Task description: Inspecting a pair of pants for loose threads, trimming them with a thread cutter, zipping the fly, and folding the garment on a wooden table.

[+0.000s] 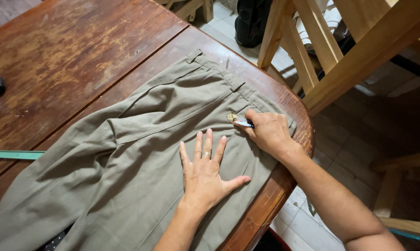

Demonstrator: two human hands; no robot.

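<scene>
Left hand: we lay our left hand (205,174) flat on the trousers (140,153), palm down, and it holds nothing.
Left fingers: the fingers (207,144) are spread and straight, the thumb is out to the side, and there is a ring on one finger.
Right hand: our right hand (268,132) rests on the trousers just beyond the left fingertips, near the waistband (219,74).
Right fingers: they are curled and pressed together, pinching a small tool (243,123) with a white and dark body; we cannot tell what kind of tool it is.
Label: a small tan label (231,117) sits on the cloth, touching the tip of the tool, just beside the right fingers.
Trousers: olive-grey, lying flat on the table (66,60) under both hands; the waistband with belt loops is beyond the fingers, and the legs run away to the left of the left hand.
Table: dark worn wood; its rounded edge passes under the right wrist.
Ruler: a green ruler (15,155) lies on the table, well apart from the left fingers, at the far left.
Chair: a pale wooden frame (340,51) stands beyond the right hand, off the table.
</scene>
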